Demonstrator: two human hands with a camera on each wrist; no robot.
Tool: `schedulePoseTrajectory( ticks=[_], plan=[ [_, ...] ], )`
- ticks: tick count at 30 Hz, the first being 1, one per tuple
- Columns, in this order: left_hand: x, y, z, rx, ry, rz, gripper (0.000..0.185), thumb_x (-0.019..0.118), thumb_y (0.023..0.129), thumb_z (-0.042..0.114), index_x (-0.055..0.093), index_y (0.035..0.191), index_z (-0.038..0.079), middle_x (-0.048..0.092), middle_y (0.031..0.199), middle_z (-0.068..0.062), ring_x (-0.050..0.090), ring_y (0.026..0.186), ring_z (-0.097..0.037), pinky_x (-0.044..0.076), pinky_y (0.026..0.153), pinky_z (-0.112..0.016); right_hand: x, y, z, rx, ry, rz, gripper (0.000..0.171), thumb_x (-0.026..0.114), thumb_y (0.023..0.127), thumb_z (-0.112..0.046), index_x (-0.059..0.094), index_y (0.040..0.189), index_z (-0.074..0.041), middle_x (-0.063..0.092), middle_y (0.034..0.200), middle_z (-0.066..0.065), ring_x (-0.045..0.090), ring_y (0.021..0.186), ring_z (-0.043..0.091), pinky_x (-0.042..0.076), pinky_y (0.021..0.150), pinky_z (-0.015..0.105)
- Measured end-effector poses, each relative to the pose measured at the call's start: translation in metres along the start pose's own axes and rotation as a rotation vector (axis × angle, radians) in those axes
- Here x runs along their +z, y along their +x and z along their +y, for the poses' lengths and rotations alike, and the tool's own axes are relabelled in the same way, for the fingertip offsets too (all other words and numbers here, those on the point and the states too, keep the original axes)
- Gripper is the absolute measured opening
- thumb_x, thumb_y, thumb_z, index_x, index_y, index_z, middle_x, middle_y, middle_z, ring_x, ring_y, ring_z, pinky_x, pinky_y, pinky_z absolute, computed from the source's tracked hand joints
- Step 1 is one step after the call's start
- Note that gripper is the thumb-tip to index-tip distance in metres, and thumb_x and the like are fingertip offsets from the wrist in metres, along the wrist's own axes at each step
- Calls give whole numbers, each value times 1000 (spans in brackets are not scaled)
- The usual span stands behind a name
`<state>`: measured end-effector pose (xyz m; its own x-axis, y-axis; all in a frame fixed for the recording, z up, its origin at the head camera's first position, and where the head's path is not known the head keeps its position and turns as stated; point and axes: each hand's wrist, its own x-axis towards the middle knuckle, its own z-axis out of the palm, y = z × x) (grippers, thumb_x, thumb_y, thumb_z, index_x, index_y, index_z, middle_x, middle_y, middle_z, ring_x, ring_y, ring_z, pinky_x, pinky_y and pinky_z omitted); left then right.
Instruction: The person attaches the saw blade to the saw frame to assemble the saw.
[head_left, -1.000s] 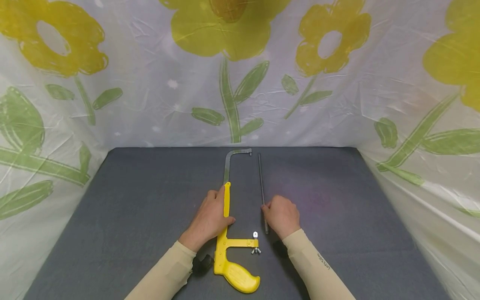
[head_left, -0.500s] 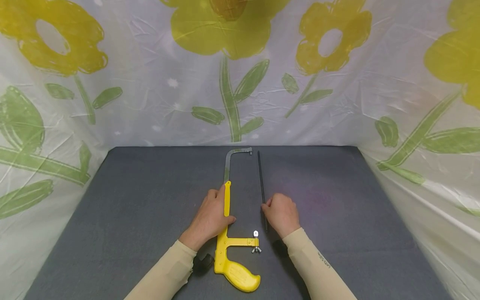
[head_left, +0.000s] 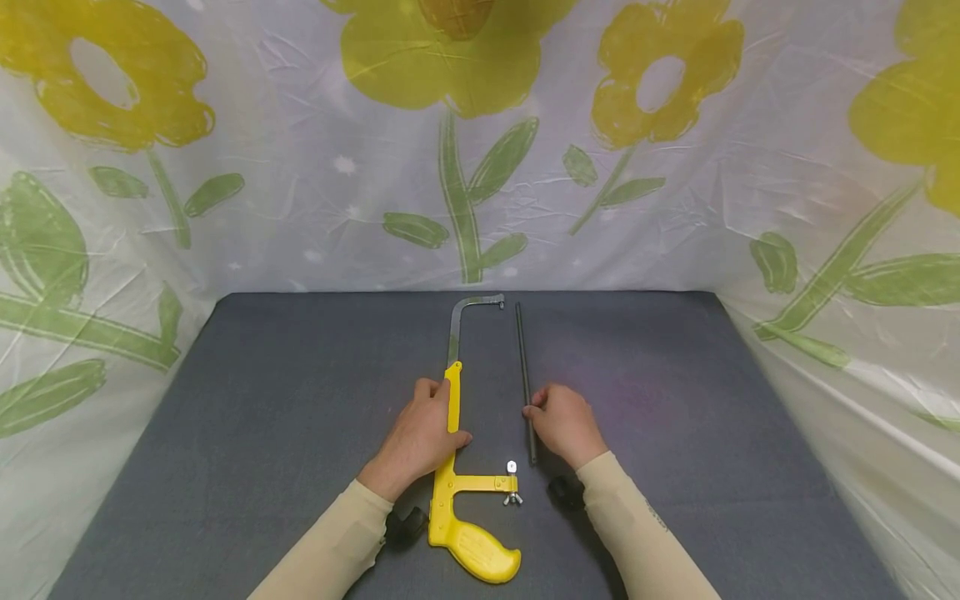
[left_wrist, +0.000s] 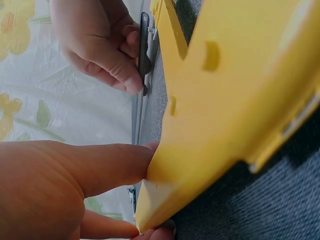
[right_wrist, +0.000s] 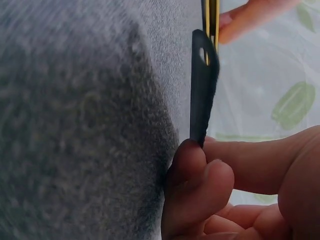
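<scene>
A yellow hacksaw frame (head_left: 446, 481) without a blade in it lies on the dark cloth, its metal arm bent over at the far end. My left hand (head_left: 420, 429) grips the frame's spine, thumb over the inner side. To its right, my right hand (head_left: 567, 423) pinches a thin dark hacksaw blade (head_left: 522, 354) between thumb and fingers, near the blade's closer end. In the right wrist view, a hole and fine teeth show on the blade (right_wrist: 202, 95). The blade runs roughly parallel to the frame, a small gap apart. A wing nut (head_left: 512, 500) hangs at the frame's near bracket.
Dark grey cloth (head_left: 300, 375) covers the table. Behind and at both sides hangs a white sheet (head_left: 315, 167) with printed yellow flowers. Black wrist devices sit under the left wrist (head_left: 406, 527) and right wrist (head_left: 566, 492).
The right wrist has turned and shifted slightly to the right, while its fingers have moved a little on the blade. The left hand and the hacksaw frame stay practically where they were.
</scene>
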<state>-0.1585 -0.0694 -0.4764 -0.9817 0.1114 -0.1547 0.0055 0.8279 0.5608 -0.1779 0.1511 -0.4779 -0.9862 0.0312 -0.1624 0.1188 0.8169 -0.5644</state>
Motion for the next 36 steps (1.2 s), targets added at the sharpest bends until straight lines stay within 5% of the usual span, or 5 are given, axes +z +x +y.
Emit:
schedulePoseTrajectory(
  ticks=[36],
  plan=[
    [2,2,-1,8,30,5,98,91,88,21,37,166,0,46,150,-24,65,93,-25,61,80,-41,8,-2,-4,-76,127,-83,14,74,102,-19,70,104,-6,67,84,4,57,72,16,45,65,30]
  ],
)
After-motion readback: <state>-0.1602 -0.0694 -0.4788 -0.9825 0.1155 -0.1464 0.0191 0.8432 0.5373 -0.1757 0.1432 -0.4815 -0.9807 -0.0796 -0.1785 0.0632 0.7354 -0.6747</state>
